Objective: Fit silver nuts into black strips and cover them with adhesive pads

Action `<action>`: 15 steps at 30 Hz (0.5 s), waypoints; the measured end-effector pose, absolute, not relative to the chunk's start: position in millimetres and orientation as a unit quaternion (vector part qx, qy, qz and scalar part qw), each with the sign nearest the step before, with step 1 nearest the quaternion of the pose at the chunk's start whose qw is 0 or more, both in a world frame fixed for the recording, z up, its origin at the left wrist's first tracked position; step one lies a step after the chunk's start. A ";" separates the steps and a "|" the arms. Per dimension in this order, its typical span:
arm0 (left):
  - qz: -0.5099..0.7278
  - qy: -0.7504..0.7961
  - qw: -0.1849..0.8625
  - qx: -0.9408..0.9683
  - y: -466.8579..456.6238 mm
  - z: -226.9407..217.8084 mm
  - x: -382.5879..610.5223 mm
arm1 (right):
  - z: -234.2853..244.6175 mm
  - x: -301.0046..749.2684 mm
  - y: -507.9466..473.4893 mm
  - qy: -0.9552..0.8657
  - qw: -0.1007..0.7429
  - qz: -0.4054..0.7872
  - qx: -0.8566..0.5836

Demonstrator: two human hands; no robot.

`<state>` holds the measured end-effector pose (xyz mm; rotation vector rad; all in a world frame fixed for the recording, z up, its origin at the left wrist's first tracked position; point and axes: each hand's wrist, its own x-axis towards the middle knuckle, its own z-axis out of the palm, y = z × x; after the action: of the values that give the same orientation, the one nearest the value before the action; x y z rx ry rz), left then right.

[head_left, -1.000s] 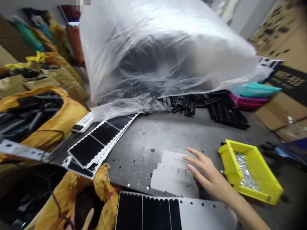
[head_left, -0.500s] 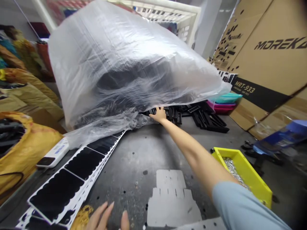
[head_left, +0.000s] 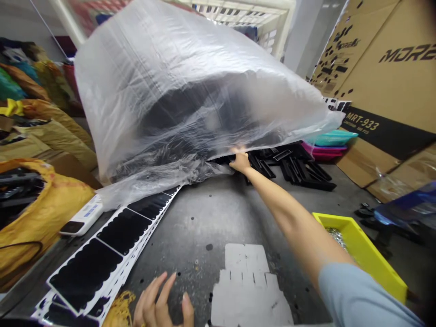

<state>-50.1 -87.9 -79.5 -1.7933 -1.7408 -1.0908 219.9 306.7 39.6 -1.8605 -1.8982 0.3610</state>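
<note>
My right hand (head_left: 240, 160) reaches to the mouth of a large clear plastic bag (head_left: 204, 68). Its thumb points left and its fingertips pass under the bag's edge, so what they hold, if anything, is hidden. Dark contents show blurred through the film. Black plastic parts (head_left: 260, 169) lie beside that hand, and more black parts (head_left: 303, 170) spread out to its right. Low in the view, my left hand (head_left: 163, 304) has its fingers apart above the grey table (head_left: 190, 240), with nothing in it.
Sheets of black stickers (head_left: 112, 245) lie at left, near a white device (head_left: 81, 220) and a yellow sack (head_left: 61, 195). A flat grey-white card (head_left: 250, 290) lies in front. A yellow bin (head_left: 378, 268) with small metal pieces stands right, below cardboard boxes (head_left: 381, 95).
My right hand has gone further under the bag's edge, its fingers now more covered. My left hand has risen a little into view. The whole scene has shifted slightly right.
</note>
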 end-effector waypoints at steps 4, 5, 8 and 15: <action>-0.393 -0.640 0.201 -0.629 -88.1 -76.6 -42.3 | 54.8 254.6 241.9 -0.743 0.235 0.146 -0.609; -0.393 -0.642 0.200 -0.628 -88.3 -75.3 -39.9 | 55.9 262.2 217.0 -0.762 0.234 0.155 -0.584; -0.393 -0.651 0.161 -0.630 -88.6 -67.3 -32.5 | 49.1 277.7 129.0 -0.816 0.215 0.195 -0.501; -0.388 -0.566 -0.182 -0.704 -74.7 -35.9 -18.3 | 13.1 273.4 -9.4 -0.925 0.135 0.250 -0.253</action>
<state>-18.3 -74.7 -35.9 -2.5131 -2.0182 -1.3857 273.4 -9.4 13.1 -0.7331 -2.6783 0.7251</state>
